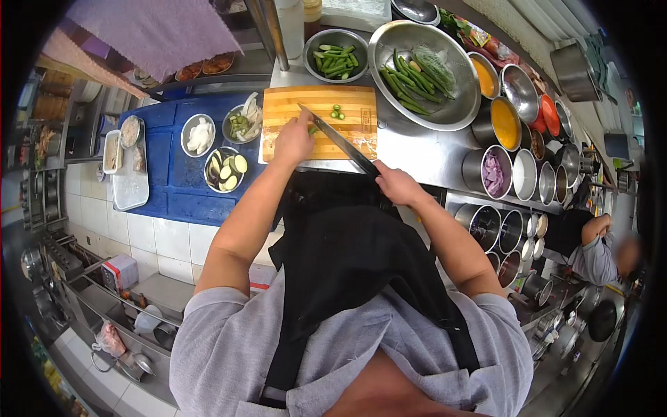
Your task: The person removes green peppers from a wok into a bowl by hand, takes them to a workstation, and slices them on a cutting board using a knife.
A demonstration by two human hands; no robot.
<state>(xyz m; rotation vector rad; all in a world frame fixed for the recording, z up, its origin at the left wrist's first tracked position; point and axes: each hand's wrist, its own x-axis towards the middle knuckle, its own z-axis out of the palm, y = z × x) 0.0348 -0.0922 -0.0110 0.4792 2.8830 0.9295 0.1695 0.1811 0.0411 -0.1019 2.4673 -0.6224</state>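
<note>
My right hand [398, 182] grips the dark handle of a long kitchen knife [340, 141], its blade slanting up and left across a wooden cutting board [278, 99]. Against the blade, near its tip, my left hand [295, 141] rests with curled fingers; whatever they pinch is hidden. A green bit [312, 129] lies beside those fingers. Small cut green slices [337, 112] sit on the board beyond the blade. Behind the board, a metal bowl [310, 43] contains cut green pods. Long whole green pods [410, 81] and a plastic bag lie in a big steel bowl [464, 111].
Left of the board, a blue surface [163, 167] carries bowls of sliced eggplant [226, 169], white pieces [200, 135] and green and white vegetables [243, 127]. Steel pots line the right, one with chopped purple onion [493, 174]. Another person [597, 254] stands far right.
</note>
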